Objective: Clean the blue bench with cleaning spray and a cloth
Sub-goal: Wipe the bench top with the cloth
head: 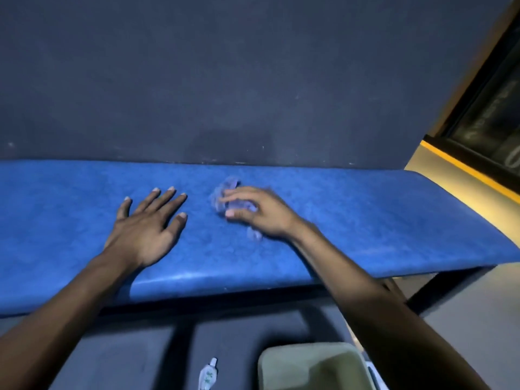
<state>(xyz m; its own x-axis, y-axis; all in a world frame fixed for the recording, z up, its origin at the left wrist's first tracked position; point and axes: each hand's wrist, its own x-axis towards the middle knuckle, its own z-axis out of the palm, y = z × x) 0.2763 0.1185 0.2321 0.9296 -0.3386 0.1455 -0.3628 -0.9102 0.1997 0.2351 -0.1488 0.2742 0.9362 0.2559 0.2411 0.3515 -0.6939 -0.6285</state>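
The blue bench [351,215] runs across the middle of the view against a dark wall. My left hand [149,223] lies flat on its seat with fingers spread, holding nothing. My right hand [259,212] presses a pale bluish cloth [226,190] onto the seat; the cloth is blurred and partly hidden under the fingers. A small clear spray bottle [208,375] with a white tip lies on the grey floor below the bench, between my arms.
A pale green bin [312,367] stands on the floor at the bottom right, beside my right forearm. The bench's right end [501,249] is near a yellow-edged ledge [464,170] and a dark window. A dark bench leg [180,342] drops below the seat.
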